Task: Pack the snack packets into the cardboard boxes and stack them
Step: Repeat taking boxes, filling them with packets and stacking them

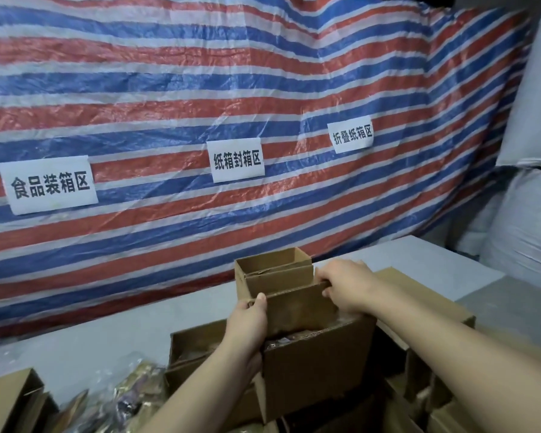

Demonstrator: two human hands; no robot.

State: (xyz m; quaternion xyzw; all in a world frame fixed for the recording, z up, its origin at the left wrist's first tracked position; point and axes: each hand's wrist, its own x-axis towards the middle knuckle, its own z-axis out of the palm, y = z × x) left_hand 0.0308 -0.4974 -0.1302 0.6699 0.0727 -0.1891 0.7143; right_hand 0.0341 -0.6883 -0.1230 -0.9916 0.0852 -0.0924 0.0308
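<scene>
Snack packets [132, 398] in shiny wrappers lie heaped at the near left of the grey table [113, 339], next to the corner of a brown carton [10, 398] at the frame's lower left edge. Just right of them, two bare forearms reach forward over a crowd of cardboard boxes. The nearest of these, an open box [313, 370] in the middle, has packets showing at its mouth, and its far flap [300, 310] stands upright. The left hand [247, 326] grips that flap's left edge, thumb up along the corner and fingers hidden behind the cardboard. The right hand [345, 285] pinches the flap's upper right corner, fingers curled over the top edge. To the left of this box sits another open carton [197, 342], partly hidden by the left arm. On the right, under the right forearm, more boxes [419, 295] are packed together; what they hold I cannot tell. Just behind the held flap an empty box [272, 270] stands with its top open. Further back the table runs to a wall hung with a red, white and blue striped tarpaulin [200, 89]. Three white paper signs [49, 184] with Chinese characters are stuck to it. Pale woven sacks [528, 214] are piled at the far right
</scene>
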